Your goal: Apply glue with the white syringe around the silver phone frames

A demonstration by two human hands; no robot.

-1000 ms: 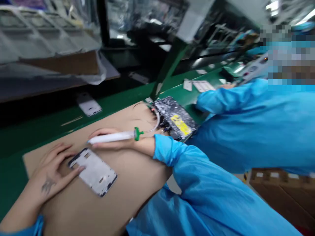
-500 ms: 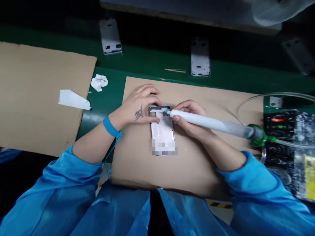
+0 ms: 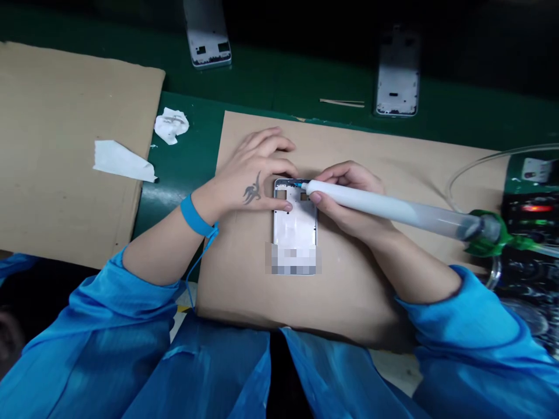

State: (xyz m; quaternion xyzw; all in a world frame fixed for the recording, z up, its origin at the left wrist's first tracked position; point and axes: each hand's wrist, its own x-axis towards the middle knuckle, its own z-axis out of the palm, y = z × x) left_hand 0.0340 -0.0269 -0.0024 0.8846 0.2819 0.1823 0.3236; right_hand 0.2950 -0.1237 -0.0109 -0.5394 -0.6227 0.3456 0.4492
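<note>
A silver metal phone mid-frame (image 3: 294,224) lies on a cardboard sheet (image 3: 244,291), its lower part blurred out. My left hand (image 3: 255,174) grips its upper end, with the fingers curled over the top and the thumb across it. My right hand (image 3: 345,198) holds a white dispensing syringe (image 3: 393,208) like a pen. The syringe's blue tip touches the frame's top edge. The contact point itself is small and partly hidden by the syringe.
Several similar phone frames, such as one (image 3: 207,35) and another (image 3: 397,73), lie on the green bench mat (image 3: 187,169) at the back. A second cardboard sheet (image 3: 65,145) and white wipes (image 3: 171,125) lie left. A dispenser unit (image 3: 530,233) with a clear tube stands right.
The head view has swung from a tilted side angle to looking straight down. The syringe has moved from beside the frame to its top edge, and the right hand has come over the frame.
</note>
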